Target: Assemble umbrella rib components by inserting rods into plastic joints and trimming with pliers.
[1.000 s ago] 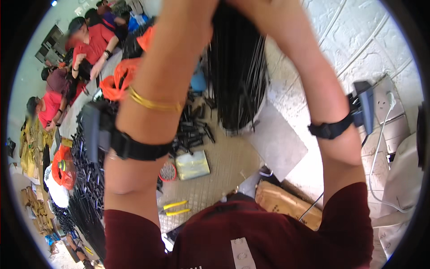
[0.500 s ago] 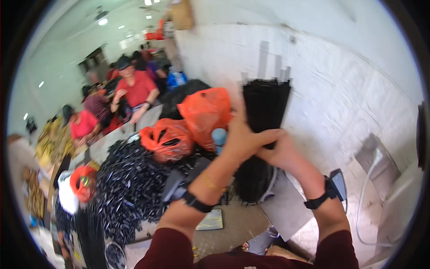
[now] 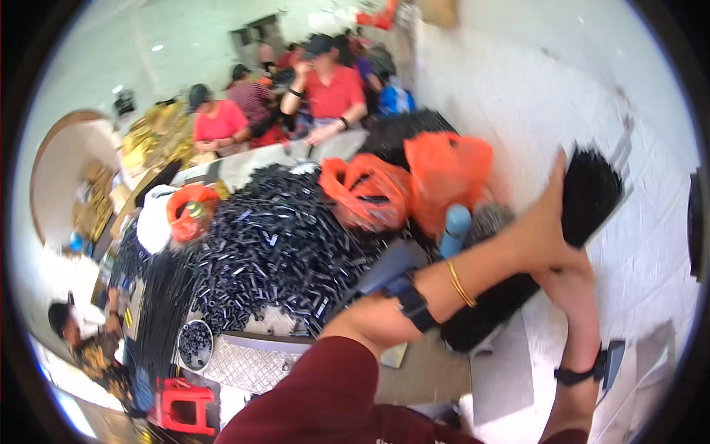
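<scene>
A thick bundle of long black strips (image 3: 592, 189) leans to the right near the white wall, its lower part running down toward the floor. My left hand (image 3: 551, 229) grips it around the middle, thumb pointing up along its side. Just below, my right hand (image 3: 571, 277) is closed around the same bundle, touching the left one. Fingers on the far side of the bundle are hidden. Close to my left forearm stands a light blue bottle (image 3: 455, 231), beside an orange plastic bag (image 3: 447, 174).
A large heap of short black pieces (image 3: 274, 244) covers the worktable, with another orange bag (image 3: 366, 194) behind it. More long black strips (image 3: 163, 296) lie at left, near a bowl of small black parts (image 3: 195, 345) and a red stool (image 3: 187, 405). Several people sit across the table.
My view has swung left, so the heap and the people appear farther right. The bundle, nearly upright before, now tilts to the right, still in both hands.
</scene>
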`<act>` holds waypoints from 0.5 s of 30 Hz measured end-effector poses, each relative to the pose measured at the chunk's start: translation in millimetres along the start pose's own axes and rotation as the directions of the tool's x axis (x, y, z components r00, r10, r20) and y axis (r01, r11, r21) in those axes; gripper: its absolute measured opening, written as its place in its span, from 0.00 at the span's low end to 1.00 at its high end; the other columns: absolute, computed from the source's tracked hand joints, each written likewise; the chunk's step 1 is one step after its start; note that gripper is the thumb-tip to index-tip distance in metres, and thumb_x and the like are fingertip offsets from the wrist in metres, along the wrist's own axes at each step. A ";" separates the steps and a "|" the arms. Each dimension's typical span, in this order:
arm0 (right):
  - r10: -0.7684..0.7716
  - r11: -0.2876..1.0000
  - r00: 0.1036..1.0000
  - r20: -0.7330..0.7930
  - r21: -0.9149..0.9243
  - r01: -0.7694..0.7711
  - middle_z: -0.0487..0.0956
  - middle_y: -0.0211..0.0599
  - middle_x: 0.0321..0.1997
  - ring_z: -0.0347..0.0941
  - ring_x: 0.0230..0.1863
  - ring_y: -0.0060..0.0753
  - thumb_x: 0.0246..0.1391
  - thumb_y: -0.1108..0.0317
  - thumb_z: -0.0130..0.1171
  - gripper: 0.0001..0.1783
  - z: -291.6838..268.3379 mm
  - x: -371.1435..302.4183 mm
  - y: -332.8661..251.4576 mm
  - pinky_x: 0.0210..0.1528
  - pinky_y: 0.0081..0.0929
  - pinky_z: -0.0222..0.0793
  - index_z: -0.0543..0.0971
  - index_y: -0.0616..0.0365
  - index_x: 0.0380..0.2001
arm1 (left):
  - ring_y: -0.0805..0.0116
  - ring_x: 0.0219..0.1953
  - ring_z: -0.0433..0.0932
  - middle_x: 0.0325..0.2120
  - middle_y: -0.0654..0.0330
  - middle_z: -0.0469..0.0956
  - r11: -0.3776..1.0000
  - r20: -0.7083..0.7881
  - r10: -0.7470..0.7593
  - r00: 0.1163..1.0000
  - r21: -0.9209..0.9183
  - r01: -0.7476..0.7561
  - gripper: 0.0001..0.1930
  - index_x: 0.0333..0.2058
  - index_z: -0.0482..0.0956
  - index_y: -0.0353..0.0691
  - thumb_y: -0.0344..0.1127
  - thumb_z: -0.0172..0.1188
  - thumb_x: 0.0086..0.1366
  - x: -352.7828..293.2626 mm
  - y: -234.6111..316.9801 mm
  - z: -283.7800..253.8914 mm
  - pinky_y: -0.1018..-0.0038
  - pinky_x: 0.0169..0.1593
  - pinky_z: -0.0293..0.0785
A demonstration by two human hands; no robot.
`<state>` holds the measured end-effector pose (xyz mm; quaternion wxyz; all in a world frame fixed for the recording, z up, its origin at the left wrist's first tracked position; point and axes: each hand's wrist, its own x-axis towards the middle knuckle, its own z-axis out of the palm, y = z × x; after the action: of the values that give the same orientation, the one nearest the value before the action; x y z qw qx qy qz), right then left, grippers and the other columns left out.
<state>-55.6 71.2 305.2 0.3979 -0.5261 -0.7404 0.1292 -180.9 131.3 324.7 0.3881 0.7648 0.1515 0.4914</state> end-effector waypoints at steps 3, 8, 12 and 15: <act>-0.219 0.976 0.976 0.013 -0.005 0.219 0.80 0.43 0.36 0.77 0.37 0.38 0.40 0.65 0.66 0.15 -9.0 10.7 -8.6 0.42 0.29 0.70 0.79 0.61 0.32 | 0.49 0.51 0.72 0.47 0.33 0.69 0.894 -0.052 -0.324 0.944 0.310 0.324 0.66 0.61 0.33 0.23 0.46 0.73 0.33 5.5 21.7 -5.7 0.65 0.54 0.68; -0.202 0.958 0.951 0.234 0.251 0.142 0.77 0.58 0.37 0.75 0.41 0.46 0.46 0.55 0.60 0.46 -29.1 11.5 -12.4 0.45 0.30 0.71 0.52 0.82 0.55 | 0.78 0.21 0.72 0.20 0.66 0.74 0.976 -0.076 0.109 0.991 -0.182 -0.121 0.07 0.26 0.77 0.37 0.32 0.63 0.49 7.2 6.5 -6.3 0.83 0.27 0.69; -0.249 0.965 0.963 0.101 0.108 0.239 0.75 0.63 0.38 0.74 0.41 0.54 0.41 0.56 0.61 0.57 -23.7 -2.3 -2.1 0.45 0.31 0.71 0.37 0.85 0.58 | 0.78 0.21 0.72 0.21 0.66 0.74 0.974 -0.146 0.085 0.986 -0.196 -0.113 0.06 0.27 0.77 0.37 0.33 0.61 0.52 1.7 -4.2 21.7 0.84 0.26 0.69; -0.187 0.951 0.920 0.345 0.298 0.081 0.74 0.67 0.41 0.73 0.45 0.54 0.41 0.57 0.60 0.60 -38.3 4.7 -5.5 0.48 0.30 0.70 0.31 0.82 0.59 | 0.78 0.21 0.73 0.21 0.67 0.75 0.973 -0.166 0.199 0.966 -0.085 -0.215 0.06 0.27 0.78 0.37 0.34 0.60 0.53 -11.6 10.1 17.7 0.84 0.26 0.69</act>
<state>-32.2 64.4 335.5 0.3293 -0.3790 -0.8110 0.3004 -172.5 109.7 321.1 0.3601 0.7147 0.0752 0.5948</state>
